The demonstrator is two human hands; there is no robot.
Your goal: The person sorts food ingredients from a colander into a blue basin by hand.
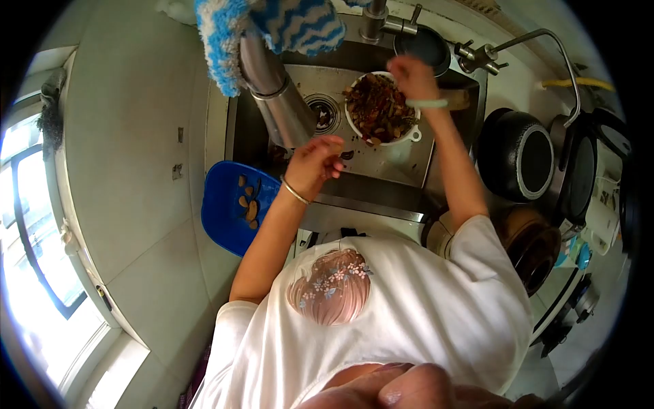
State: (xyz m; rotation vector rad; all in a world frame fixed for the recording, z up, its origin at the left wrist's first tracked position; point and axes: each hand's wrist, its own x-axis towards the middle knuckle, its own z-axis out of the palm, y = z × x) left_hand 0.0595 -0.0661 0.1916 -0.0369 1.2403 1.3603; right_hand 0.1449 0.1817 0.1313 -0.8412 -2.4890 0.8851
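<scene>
In the sink [402,160] stands a white colander [416,135] with a side handle, heaped with brown, red and green food pieces [375,105]. My right hand [413,76], wearing a pale bangle, is over the colander's far right rim; motion blurs its fingers. Nearer me, my left hand [315,163] is above the sink's front part with fingers curled together. Whatever they pinch is too small to name. To the left of that wrist, a blue plastic basin [219,221] holds several brownish, oval food pieces [251,208].
A thick metal pipe [283,112] draped with a blue-and-white fluffy cloth [300,27] rises left of the colander. Behind it are a tap [372,24] and a dark round pan [424,49]. Black pots [521,155] stand at the right; a drain [322,113] lies in the sink.
</scene>
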